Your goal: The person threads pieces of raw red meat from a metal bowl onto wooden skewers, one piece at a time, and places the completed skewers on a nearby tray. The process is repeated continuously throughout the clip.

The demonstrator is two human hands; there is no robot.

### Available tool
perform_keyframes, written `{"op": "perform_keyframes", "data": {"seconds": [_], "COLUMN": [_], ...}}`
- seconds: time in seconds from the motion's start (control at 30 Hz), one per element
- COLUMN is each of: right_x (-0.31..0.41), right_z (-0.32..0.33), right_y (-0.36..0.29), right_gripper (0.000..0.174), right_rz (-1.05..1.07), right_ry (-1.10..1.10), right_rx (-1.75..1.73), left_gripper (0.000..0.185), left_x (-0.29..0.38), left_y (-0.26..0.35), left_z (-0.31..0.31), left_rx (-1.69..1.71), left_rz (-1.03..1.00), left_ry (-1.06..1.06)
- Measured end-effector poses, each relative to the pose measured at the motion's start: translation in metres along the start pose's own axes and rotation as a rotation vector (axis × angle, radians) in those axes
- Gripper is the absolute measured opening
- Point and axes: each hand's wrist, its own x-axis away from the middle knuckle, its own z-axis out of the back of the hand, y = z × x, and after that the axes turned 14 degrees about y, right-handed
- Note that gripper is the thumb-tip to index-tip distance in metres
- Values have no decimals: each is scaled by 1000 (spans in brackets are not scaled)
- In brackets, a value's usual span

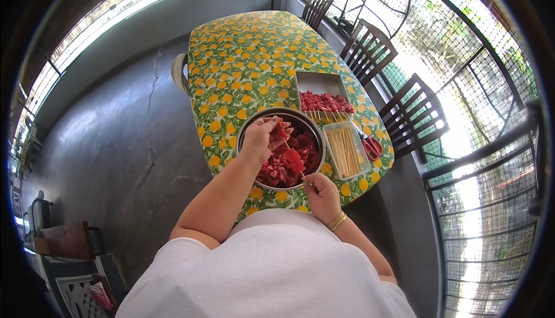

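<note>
My left hand (262,138) is over a round metal pot (243,132) and pinches a piece of red raw meat (281,128) at the upper end of a bamboo skewer (285,143). Lower on that same skewer sits another piece of meat (295,160). My right hand (322,193) grips the skewer's lower end at the pot's near right rim. Cut raw meat (277,169) fills much of the pot below the hands. Part of the pot's far left inside is hidden by my left hand.
Right of the pot, a clear plastic container (363,167) holds many bamboo skewers (344,151). Red-handled scissors (372,148) lie beside it. Behind stands a rectangular tray (318,82) of meat-loaded skewers (325,102). A lemon-print tablecloth (243,66) covers the table; wooden chairs (414,114) line its right side.
</note>
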Motion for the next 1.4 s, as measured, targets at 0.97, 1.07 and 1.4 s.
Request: {"op": "perform_keyframes", "data": {"seconds": [0.97,1.07,1.4], "right_x": [-12,-14,-14], "right_z": [-2,-1,2], "right_y": [-10,-8,6], "right_gripper": [6,7,6], "right_rz": [-48,-75,-91], "right_ry": [47,68,132], "right_rx": [15,-16,-41], "left_gripper": [15,15,18], "left_x": [23,24,4], "left_y": [-30,-21,-36], "left_z": [-22,-22,-23], "left_rx": [39,10,-260], "left_rz": [63,93,23], "left_ry": [-132,-223,-225]}}
